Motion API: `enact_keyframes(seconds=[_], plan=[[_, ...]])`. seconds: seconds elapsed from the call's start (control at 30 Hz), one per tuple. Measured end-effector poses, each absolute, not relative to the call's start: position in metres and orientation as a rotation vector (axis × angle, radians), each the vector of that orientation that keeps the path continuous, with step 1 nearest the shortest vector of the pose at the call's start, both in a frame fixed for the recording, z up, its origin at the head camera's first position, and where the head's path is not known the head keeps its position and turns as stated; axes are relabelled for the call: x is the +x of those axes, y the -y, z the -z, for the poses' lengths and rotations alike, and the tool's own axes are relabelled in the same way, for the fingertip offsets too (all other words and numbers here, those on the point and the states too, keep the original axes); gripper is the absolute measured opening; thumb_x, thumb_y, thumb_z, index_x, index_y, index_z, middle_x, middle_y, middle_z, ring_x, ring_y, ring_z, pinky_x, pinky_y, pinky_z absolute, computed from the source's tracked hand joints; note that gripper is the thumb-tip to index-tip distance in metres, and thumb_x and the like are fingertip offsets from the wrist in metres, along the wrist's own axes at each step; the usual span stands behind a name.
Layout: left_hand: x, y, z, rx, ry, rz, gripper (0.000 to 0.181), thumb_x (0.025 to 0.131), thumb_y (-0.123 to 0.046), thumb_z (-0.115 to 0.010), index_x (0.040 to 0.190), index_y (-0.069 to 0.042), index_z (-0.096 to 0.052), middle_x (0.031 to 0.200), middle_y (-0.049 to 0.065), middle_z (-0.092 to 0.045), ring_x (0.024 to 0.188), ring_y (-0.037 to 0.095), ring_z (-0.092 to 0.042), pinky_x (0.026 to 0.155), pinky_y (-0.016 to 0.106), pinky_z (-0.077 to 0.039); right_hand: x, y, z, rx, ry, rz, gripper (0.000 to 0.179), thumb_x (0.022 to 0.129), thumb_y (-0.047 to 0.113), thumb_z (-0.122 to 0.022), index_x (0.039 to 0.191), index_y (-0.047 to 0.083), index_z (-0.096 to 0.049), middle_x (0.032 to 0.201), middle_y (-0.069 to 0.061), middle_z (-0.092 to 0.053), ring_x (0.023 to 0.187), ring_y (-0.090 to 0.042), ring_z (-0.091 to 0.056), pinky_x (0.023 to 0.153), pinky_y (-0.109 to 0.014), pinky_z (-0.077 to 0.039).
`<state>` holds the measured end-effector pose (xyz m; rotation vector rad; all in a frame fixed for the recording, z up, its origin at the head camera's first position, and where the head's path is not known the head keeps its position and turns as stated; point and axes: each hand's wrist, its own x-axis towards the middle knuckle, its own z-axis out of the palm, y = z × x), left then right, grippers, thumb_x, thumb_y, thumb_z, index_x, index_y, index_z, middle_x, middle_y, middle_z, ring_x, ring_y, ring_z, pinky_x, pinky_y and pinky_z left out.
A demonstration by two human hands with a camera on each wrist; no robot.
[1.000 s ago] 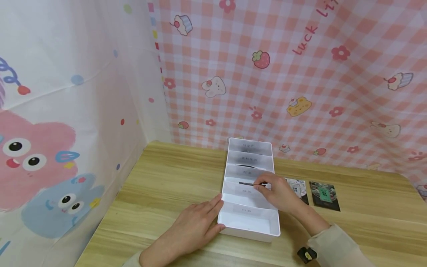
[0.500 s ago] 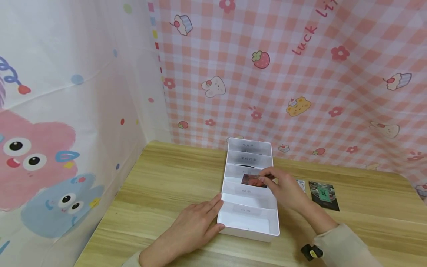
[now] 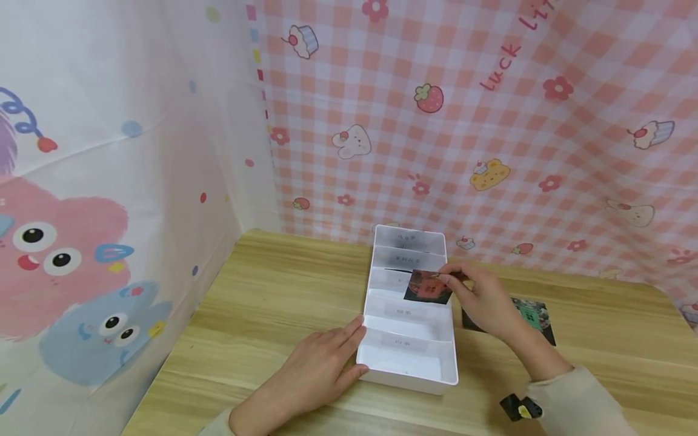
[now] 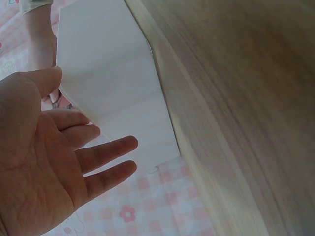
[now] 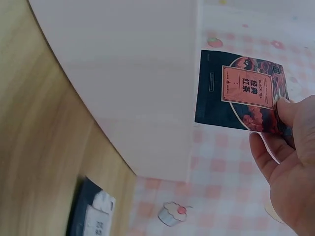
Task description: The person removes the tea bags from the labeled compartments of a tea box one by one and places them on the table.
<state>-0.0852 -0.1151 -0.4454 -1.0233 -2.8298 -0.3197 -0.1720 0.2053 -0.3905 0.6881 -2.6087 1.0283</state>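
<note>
Right hand pinches the black tea sachet by its edge, above the white box; left hand, fingers straight, touches the box's side. Edge-only pinch could let sachet twist, snagging a divider; light bracing, box slides.

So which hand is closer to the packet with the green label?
The right hand, just left of the green-label packet. The left hand is farther away, touching the left side of the box.

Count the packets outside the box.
3: a red-labelled packet pinched in the right hand above the box, a white-labelled packet and a green-labelled packet on the table. Others may be hidden.
</note>
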Motion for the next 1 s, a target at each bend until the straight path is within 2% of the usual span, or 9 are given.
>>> enact_keyframes(seconds=[0.3,0.63,0.87,1.0], plan=[[-0.086,0.116,0.446,-1.02,2.818,0.32,0.063,0.107,-0.048,-0.056,0.152,-0.003,-0.055,0.162,0.009,-0.046,0.134,0.023,-0.06,0.103,0.043,-0.053,-0.172,-0.225,0.381,0.659,2.507,-1.018,0.013,0.1,-0.003,-0.067,0.11,0.001,-0.073,0.099,-0.009,-0.073,0.086,-0.009,-0.062,0.071,-0.015,-0.05],[-0.086,0.116,0.445,-1.031,2.813,0.322,0.062,0.108,-0.047,-0.055,0.151,-0.003,-0.055,0.162,0.009,-0.045,0.134,0.023,-0.06,0.104,0.043,-0.053,-0.17,-0.254,0.38,0.655,2.423,-0.984,0.015,0.094,-0.013,-0.068,0.105,-0.004,-0.071,0.096,-0.014,-0.074,0.091,0.009,-0.058,0.076,-0.007,-0.046],[-0.085,0.116,0.445,-1.031,2.826,0.324,0.062,0.108,-0.047,-0.054,0.152,-0.003,-0.054,0.163,0.009,-0.044,0.135,0.023,-0.059,0.105,0.043,-0.053,-0.165,-0.279,0.376,0.577,2.417,-0.971,0.012,0.096,-0.011,-0.067,0.105,-0.005,-0.072,0.094,-0.015,-0.07,0.09,0.015,-0.056,0.074,-0.005,-0.047],[-0.085,0.115,0.444,-1.035,2.829,0.337,0.063,0.108,-0.048,-0.053,0.152,-0.003,-0.053,0.163,0.009,-0.044,0.135,0.023,-0.059,0.105,0.043,-0.052,-0.163,-0.297,0.375,0.53,2.429,-0.958,0.013,0.097,-0.009,-0.068,0.107,-0.003,-0.073,0.095,-0.004,-0.07,0.088,0.014,-0.057,0.074,-0.005,-0.046]])
